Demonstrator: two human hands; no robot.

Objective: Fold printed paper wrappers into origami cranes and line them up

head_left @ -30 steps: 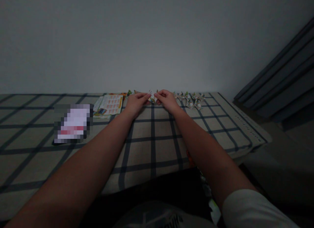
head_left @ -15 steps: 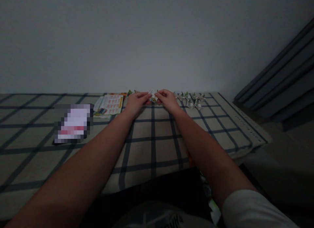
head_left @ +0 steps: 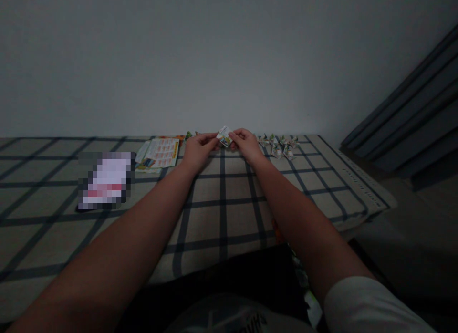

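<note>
Between my two hands is a small folded piece of printed paper [head_left: 225, 136], white with green and yellow, turned cornerwise with its flat face toward me. My left hand [head_left: 199, 149] pinches its left corner between thumb and fingers. On the other side my right hand [head_left: 246, 143] grips the right edge, thumb in front. Just right of that hand lie several folded paper pieces [head_left: 278, 150] with pointed tips, in a loose cluster. Another green folded piece [head_left: 189, 135] shows partly behind my left hand.
Printed paper sheets [head_left: 163, 151] lie left of my left hand. A phone [head_left: 109, 178] with a blurred-out screen is farther left. The checked cloth [head_left: 239, 218] covers the table, which meets a plain wall [head_left: 229, 61]. A dark curtain [head_left: 411, 118] hangs at the right.
The folded paper has been raised slightly and turned, so its flat printed face now shows. My hands stay in nearly the same place, with the fingers shifted a little.
</note>
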